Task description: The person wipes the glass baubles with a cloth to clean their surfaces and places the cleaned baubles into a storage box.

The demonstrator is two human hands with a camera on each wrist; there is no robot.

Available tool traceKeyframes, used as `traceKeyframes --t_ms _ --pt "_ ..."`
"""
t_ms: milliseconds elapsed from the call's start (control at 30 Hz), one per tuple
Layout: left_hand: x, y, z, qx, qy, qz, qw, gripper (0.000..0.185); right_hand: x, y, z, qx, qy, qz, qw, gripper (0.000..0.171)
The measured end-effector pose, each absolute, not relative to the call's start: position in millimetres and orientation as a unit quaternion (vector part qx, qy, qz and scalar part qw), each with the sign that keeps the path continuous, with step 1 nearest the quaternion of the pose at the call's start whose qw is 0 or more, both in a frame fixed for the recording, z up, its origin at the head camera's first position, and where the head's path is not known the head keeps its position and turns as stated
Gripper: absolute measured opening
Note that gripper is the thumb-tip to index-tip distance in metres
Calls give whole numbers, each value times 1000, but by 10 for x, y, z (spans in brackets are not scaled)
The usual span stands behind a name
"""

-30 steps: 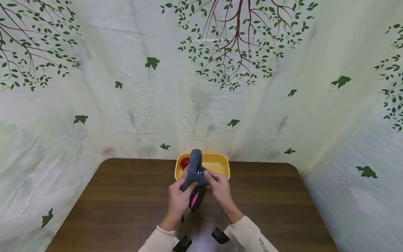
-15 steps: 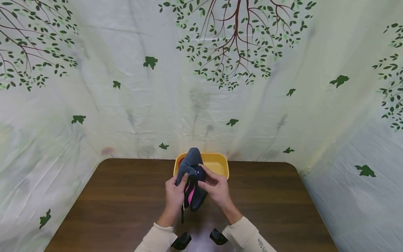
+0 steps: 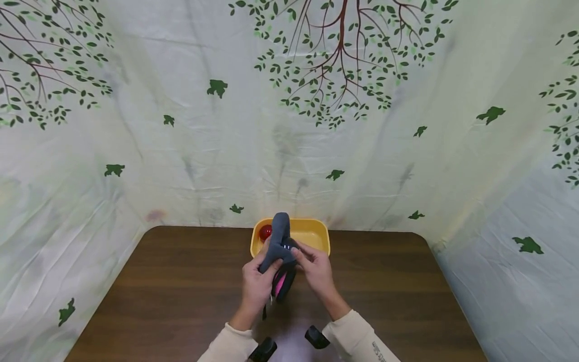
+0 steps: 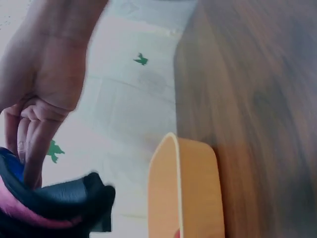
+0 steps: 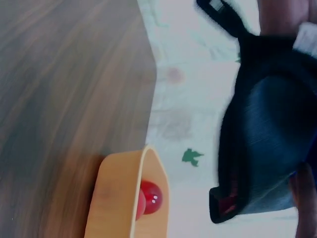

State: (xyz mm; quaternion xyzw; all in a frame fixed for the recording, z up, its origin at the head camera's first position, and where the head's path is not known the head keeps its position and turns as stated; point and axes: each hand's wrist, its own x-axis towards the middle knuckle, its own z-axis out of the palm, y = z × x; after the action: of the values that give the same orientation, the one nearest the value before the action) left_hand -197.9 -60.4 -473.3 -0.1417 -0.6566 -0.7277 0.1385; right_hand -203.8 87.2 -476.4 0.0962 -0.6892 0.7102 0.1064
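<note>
Above the dark wooden table (image 3: 181,281), left hand (image 3: 256,286) and right hand (image 3: 316,271) both gripping grey fabric pouch with pink lining (image 3: 279,251); yellow plastic tray (image 3: 312,232) behind.

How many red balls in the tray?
1: the red ball sits at the left end of the yellow tray. The pouch both hands hold covers part of the tray, so more could be hidden.

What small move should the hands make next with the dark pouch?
Probably carry the dark pouch forward over the yellow tray and lower it. Both the left hand and right hand grip it above the table, and the tray holds only a red ball.
</note>
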Motion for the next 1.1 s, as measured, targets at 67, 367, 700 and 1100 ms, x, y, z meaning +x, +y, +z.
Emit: traceKeyframes --t_ms 67,367,700,1100 --pt "-1982 -588 -4747 -164 -661 -714 160 51 -2034 860 -4750 62 -697 708 95 32" --pt "-2010 -598 -4764 -81 -648 -747 130 31 -2017 863 -4811 121 -687 710 100 40" --pt "-2004 -632 -4712 -17 -630 -774 60 31 -1999 863 -4870 181 -664 714 125 48" --pt "-1789 -553 -4553 -210 -704 -636 238 46 -2020 818 -4741 9 -675 735 63 36"
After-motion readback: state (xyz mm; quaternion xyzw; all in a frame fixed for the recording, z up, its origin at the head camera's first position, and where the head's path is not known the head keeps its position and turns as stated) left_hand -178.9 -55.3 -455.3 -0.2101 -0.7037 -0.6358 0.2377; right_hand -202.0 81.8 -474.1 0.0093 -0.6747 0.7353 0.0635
